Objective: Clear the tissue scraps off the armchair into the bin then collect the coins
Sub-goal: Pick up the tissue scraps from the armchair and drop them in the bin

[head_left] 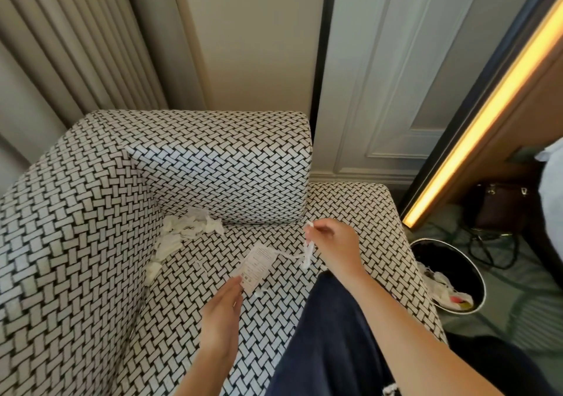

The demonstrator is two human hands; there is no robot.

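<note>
The armchair (pixel 91 243) has black-and-white woven fabric. A pile of white tissue scraps (pixel 185 231) lies in the seat's back left corner, against the cushion and arm. My left hand (pixel 222 313) pinches a printed paper slip (pixel 256 266) above the seat. My right hand (pixel 333 245), raised over the seat's right part, pinches a thin twisted tissue strip (pixel 307 252) that hangs down and trails toward the slip. A small white scrap (pixel 258 292) lies on the seat below the slip. The round black bin (pixel 479 277) stands on the floor to the right, with white scraps inside. I see no coins.
My knee in dark trousers (pixel 329 341) rests on the seat's front. A dark handbag (pixel 499 210) and cables (pixel 487 246) lie on the floor behind the bin. A lit yellow strip (pixel 487 115) runs up the right side. Curtains (pixel 76 45) hang behind the chair.
</note>
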